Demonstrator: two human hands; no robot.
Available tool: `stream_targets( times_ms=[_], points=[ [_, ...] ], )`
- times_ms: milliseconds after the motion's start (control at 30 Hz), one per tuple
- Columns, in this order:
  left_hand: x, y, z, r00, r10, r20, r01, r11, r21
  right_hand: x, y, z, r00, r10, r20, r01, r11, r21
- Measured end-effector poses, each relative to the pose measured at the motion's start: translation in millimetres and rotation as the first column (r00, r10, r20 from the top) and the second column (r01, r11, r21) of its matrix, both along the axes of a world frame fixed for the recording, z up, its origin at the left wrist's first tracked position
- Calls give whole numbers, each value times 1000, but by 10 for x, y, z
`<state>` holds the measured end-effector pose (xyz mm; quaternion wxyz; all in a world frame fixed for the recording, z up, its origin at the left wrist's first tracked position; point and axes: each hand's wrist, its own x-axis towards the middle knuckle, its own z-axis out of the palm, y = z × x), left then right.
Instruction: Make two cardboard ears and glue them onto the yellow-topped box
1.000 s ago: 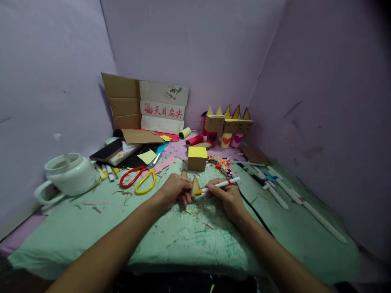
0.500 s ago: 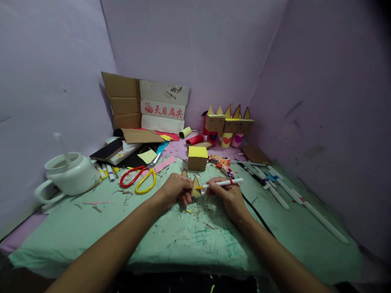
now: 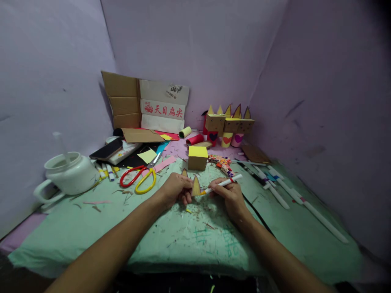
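the cardboard [image 3: 163, 106] (beyond the marker [image 3: 224, 183]) reads "天目扁尖".

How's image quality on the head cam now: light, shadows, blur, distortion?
Head view: dim, soft light, top-right corner dark; head view: soft shadow left of the opened cardboard box, whose red print is readable; head view: stick in the white pot looks hazy, right hand shows no heavy blur; head view: wide-angle stretch towards the edges.
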<state>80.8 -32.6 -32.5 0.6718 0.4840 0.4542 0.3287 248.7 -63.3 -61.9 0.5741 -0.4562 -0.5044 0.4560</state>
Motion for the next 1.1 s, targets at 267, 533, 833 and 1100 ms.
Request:
stream_targets(
  times_ms=[267,533,833,1100],
  points=[
    [-1,13,-7,1000,-6,5,6,1000,2,-5,31,-28,994,-101,50,97,992,75],
    [-2,8,-5,1000,-6,-4,6,1000,0,7,16,-27,995,-86,56,81,994,78],
    [-6,2,-13,999,-43,-1,43,999,-5,4,-1,9,997,-57,61,51,994,98],
    [2,-9,-23,999,-41,5,41,999,-4,-10,11,-3,988,-106,109,98,992,77]
  ],
)
